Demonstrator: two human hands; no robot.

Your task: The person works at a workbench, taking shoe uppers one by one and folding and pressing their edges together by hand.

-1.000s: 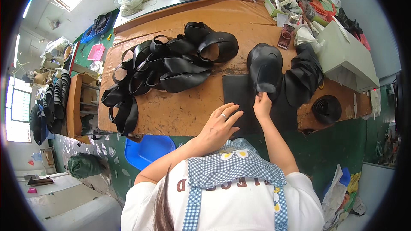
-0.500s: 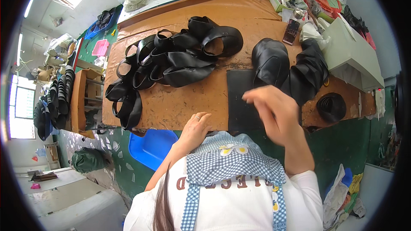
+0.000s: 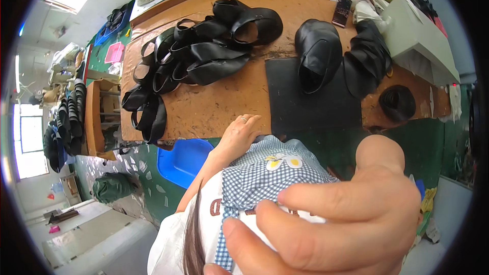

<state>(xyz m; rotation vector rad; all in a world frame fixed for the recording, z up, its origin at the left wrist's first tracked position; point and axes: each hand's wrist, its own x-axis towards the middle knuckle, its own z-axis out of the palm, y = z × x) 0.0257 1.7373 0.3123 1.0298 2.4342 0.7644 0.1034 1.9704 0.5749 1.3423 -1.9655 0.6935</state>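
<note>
My left hand (image 3: 238, 133) rests at the near edge of the orange-brown table (image 3: 209, 117), its fingers stretched out and nothing in them. Large and close to the camera, my right hand (image 3: 346, 219) is raised over my chest with bent fingers spread apart; I see nothing held in it. On a black mat (image 3: 285, 104) lies a glossy black piece like a shoe upper (image 3: 318, 46). Just right of it, a row of similar overlapping black pieces (image 3: 365, 63) leans together. Many black looped pieces (image 3: 216, 63) form a loose pile across the table's left half.
A nested black roll (image 3: 397, 103) sits at the table's right end. Behind it stand a pale box-like cabinet (image 3: 423, 40) and a phone (image 3: 341, 11). A blue plastic tub (image 3: 182, 163) is below the near edge. Black pieces (image 3: 76, 107) hang at far left.
My right hand has left the area above the mat and come back and up toward the camera. My left hand stays near the table edge. The view has tilted lower.
</note>
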